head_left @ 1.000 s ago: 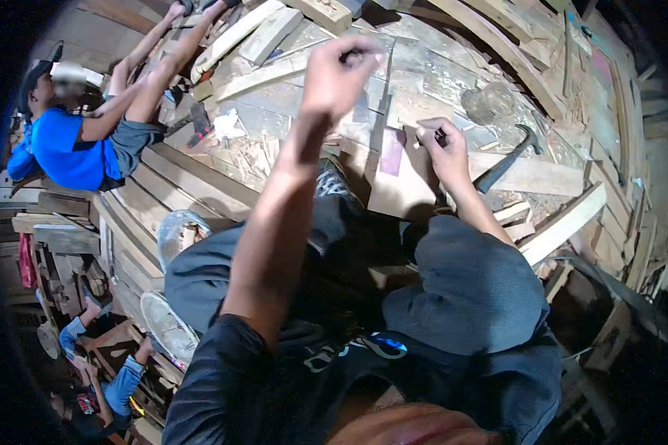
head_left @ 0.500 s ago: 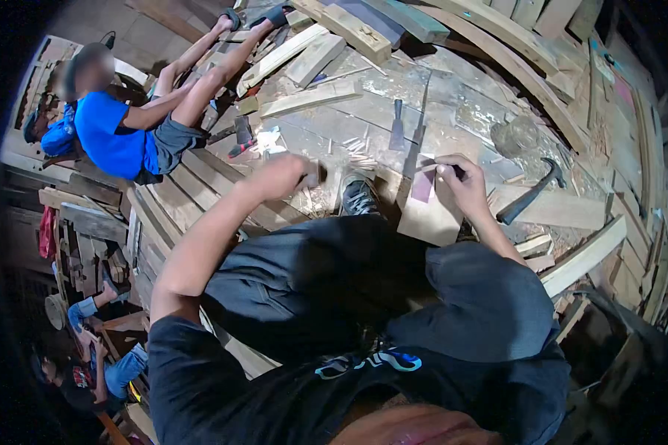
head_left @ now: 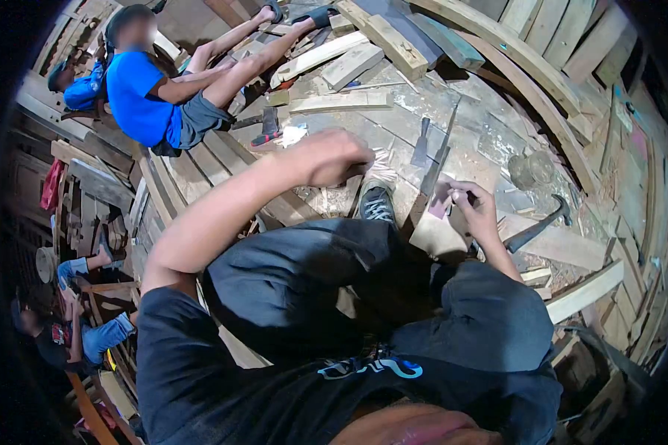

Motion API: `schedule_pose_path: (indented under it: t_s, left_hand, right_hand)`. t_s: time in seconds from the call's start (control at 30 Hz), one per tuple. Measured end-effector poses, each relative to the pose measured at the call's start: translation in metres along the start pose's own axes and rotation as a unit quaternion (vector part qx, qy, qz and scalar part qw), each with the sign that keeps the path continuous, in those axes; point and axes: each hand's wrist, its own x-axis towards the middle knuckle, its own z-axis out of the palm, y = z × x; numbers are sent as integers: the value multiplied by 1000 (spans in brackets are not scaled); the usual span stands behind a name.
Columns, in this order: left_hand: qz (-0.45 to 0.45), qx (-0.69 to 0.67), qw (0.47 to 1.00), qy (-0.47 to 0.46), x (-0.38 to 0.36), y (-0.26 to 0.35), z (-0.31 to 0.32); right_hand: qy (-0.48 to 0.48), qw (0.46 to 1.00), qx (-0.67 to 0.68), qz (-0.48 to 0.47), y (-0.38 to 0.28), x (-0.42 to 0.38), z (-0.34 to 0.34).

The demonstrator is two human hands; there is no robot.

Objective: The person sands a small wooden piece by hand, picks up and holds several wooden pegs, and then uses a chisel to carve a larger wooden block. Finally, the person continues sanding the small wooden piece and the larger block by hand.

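Note:
My left hand (head_left: pixel 338 157) is closed in a fist above the wood floor, beside my shoe (head_left: pixel 376 202). Whatever it grips is hidden by the fingers. My right hand (head_left: pixel 476 211) pinches what looks like a small wooden stick (head_left: pixel 454 196), held over a pale wooden board (head_left: pixel 432 234) with a purple patch. Alongside the board lies a long dark blade (head_left: pixel 436 162). A chisel-like tool (head_left: pixel 421 144) rests to the blade's left. Several small wooden sticks (head_left: pixel 382 162) are scattered between my left hand and that tool.
A claw hammer (head_left: pixel 538 225) lies right of my right hand. Another hammer (head_left: pixel 269 126) is on the floor beyond my left forearm. Planks (head_left: pixel 390 44) and curved beams (head_left: pixel 527 85) are piled ahead. A person in a blue shirt (head_left: pixel 137 96) sits at upper left; another (head_left: pixel 67 334) sits lower left.
My left hand has moved right, towards the small sticks, and turned so its grip is hidden. My right hand stays over the board. The whole view has shifted slightly.

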Motion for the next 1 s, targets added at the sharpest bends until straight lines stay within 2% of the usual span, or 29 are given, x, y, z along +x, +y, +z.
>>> schedule_pose_path:
  t_s: [0.13,0.2,0.27,0.3,0.4,0.47,0.5,0.53,0.57,0.6,0.67,0.73,0.77,0.87,0.9,1.0]
  left_hand:
    - [-22,81,994,-70,-10,12,-8]
    - [-27,58,994,-90,-11,25,-15]
    - [-29,71,992,-104,-5,21,-9]
    - [-16,95,992,-84,-2,18,-1]
    - [15,40,996,-82,20,18,11]
    - [43,-29,999,-17,40,-3,48]
    - [59,-93,994,15,54,-6,64]
    - [119,-140,978,98,66,-15,90]
    - [81,-203,974,54,79,-5,92]
    - [87,-229,966,78,95,-14,121]
    - [31,-327,944,42,109,-31,160]
    - [-9,-354,930,98,116,-34,183]
    - [-59,-378,917,111,117,-29,188]
    - [-181,-369,894,177,113,-29,208]
    - [-215,-365,887,183,111,-32,212]
    - [-208,-401,868,205,107,-34,222]
  right_hand:
    - [-1,1000,6,12,-3,-3,-4]
    - [-8,1000,-21,-6,-6,-1,-7]
    - [3,995,-73,-72,1,4,-8]
    - [1,997,-60,-52,-6,5,-8]
    - [-18,999,-30,-17,-24,15,-1]
    - [-31,999,15,-8,-15,23,1]
    - [-28,999,-11,-17,-14,24,2]
    - [-26,999,-37,-24,-13,26,4]
    - [-10,999,-28,-29,5,28,5]
    - [-8,998,-30,-49,13,30,4]
    - [-12,999,-31,-18,19,30,0]
    - [17,1000,0,-22,27,27,-2]
    - [17,1000,-13,16,43,28,-6]
    - [53,965,-221,-132,44,20,-13]
    - [54,952,-253,-162,41,16,-11]
    - [10,920,-342,-194,46,-2,-2]
